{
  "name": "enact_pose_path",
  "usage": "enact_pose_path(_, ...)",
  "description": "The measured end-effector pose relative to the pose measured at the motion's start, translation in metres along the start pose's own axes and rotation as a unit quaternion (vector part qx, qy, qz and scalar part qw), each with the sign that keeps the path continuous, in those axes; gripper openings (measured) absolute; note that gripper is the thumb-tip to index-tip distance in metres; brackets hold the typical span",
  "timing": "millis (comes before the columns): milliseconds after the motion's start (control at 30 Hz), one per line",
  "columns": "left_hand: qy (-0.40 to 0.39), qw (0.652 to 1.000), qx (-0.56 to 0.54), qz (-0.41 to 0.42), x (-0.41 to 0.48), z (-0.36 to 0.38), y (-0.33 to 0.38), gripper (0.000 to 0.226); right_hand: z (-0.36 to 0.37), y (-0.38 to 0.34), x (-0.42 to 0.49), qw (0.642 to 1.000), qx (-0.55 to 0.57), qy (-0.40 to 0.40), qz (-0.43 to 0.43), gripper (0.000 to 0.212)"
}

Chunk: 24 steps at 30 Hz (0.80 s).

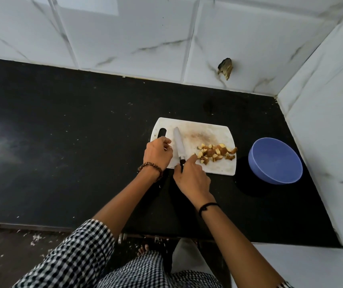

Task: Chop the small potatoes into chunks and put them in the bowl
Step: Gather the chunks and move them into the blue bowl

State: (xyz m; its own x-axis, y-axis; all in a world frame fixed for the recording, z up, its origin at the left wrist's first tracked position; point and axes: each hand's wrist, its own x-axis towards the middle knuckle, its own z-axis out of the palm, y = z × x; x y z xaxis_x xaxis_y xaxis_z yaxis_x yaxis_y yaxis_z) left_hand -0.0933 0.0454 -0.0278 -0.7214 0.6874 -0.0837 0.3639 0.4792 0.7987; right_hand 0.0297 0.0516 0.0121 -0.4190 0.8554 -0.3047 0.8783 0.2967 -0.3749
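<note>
A white cutting board [205,134] lies on the black counter. A pile of chopped potato chunks [216,153], yellow with brown skin, sits at its right end. A knife [178,142] lies on the board with its pale blade pointing away from me. My right hand [191,175] grips the knife's dark handle, and its index finger stretches toward the chunks. My left hand [158,153] is on the board's left end by the handle slot, fingers curled on the board. An empty blue bowl [270,150] stands to the right of the board.
The black counter [73,132] stretches far to the left. White marble-patterned tiled walls [322,121] close it at the back and right, near the bowl. A broken patch [225,68] marks the back wall. The counter's front edge is just before my body.
</note>
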Motion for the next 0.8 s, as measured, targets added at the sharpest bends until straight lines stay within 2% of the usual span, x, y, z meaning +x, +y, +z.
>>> enact_pose_path(433,-0.025,0.997,0.06,0.048,-0.003,-0.002,0.014,0.024,-0.008,0.01,0.001,0.998,-0.041,0.002,-0.054,0.036)
enact_pose_path(667,-0.069,0.99,0.041,0.114,0.001,0.01,0.037,0.028,-0.045,0.043,0.019,0.993,-0.031,0.1,-0.062,0.029)
enact_pose_path(733,-0.102,0.984,0.037,0.142,0.001,0.014,0.045,0.029,-0.058,0.057,0.029,0.993,-0.047,0.098,-0.055,0.034)
enact_pose_path(800,-0.144,0.973,0.055,0.171,0.001,0.017,0.053,0.042,-0.067,0.068,0.04,0.994,-0.072,0.067,-0.045,0.047)
